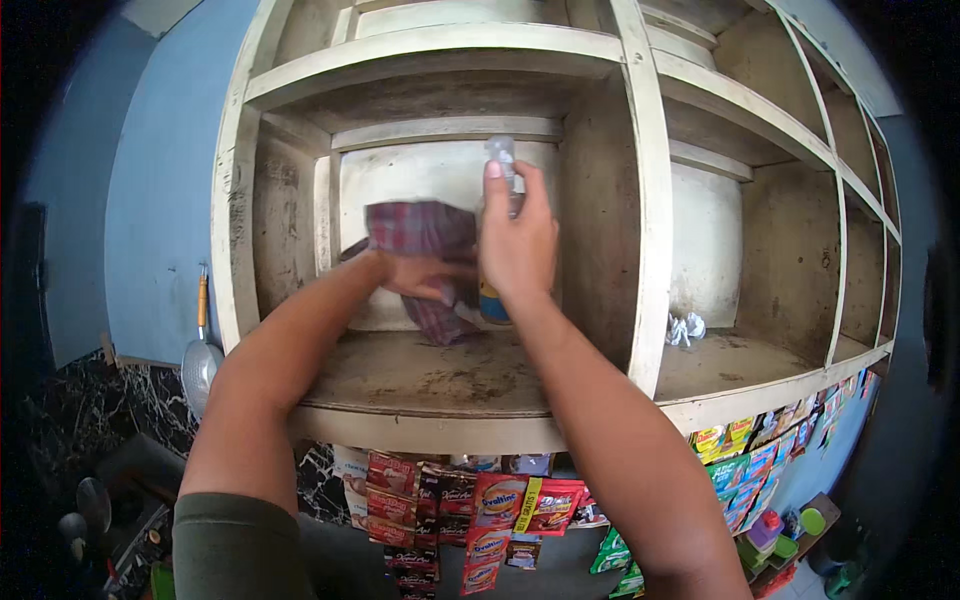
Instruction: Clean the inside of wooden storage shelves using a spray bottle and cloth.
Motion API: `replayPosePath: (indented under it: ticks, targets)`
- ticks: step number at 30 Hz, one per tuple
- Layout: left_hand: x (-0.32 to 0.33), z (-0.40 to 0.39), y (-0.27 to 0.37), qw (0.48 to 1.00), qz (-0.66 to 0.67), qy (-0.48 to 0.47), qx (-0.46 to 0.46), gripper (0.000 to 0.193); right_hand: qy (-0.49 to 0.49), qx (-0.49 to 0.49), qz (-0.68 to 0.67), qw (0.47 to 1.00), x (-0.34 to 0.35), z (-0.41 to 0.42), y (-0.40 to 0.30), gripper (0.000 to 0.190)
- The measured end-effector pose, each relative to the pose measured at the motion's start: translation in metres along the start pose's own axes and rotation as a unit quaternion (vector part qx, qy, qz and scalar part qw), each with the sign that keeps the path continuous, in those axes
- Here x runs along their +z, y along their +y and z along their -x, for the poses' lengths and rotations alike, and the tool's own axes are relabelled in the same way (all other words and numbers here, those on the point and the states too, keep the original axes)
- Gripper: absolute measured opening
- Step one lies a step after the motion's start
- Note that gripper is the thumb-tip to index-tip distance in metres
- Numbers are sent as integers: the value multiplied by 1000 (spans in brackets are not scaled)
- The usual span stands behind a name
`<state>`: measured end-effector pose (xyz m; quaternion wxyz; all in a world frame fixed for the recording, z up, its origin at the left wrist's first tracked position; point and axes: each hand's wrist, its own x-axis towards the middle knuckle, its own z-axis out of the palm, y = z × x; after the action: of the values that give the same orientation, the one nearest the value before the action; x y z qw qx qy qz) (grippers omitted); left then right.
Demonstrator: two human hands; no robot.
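Note:
In front of me is a compartment of a white wooden shelf unit (435, 427), its floor and walls stained. My left hand (424, 276), blurred, holds a red and grey checked cloth (424, 227) in the compartment; part of the cloth hangs below the fingers. Just right of it, my right hand (521, 240) is raised with its fingers around a bottle (493, 304) with a clear top and a blue and yellow lower part. The palm hides much of the bottle.
Crumpled white paper or plastic (685, 328) lies in the compartment to the right. Sachet strips (491, 525) hang below the shelf's front edge. At left, a metal strainer or ladle (201, 367) with a wooden handle hangs on the blue wall. Plastic containers (766, 529) stand at lower right.

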<state>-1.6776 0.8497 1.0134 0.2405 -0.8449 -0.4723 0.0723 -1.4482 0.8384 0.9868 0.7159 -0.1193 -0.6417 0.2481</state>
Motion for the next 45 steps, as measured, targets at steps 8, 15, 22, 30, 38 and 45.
replayPosePath:
  ticks: [8, 15, 22, 30, 38, 45]
  targets:
    - [6, -49, -1, 992, 64, 108, 14, 67, 140, -108, 10, 984, -3, -6, 8, 50]
    - [25, -44, 18, 997, 54, -61, 11, 66, 73, -18, -229, 970, -10, -2, 0, 52]
    - [7, -36, 19, 954, -195, 142, -180, 62, -20, 91, -325, 941, -5, -9, 13, 47]
    - [10, 19, -16, 952, -182, 137, -207, 89, -84, 114, -353, 925, -14, -3, 12, 53]
    - [-8, 48, -7, 874, 91, 14, -477, 136, -200, 105, -209, 951, 12, -48, 11, 54]
    - [-7, 41, 3, 893, 151, 274, -323, 123, -52, 54, -246, 966, 20, -78, 47, 47]
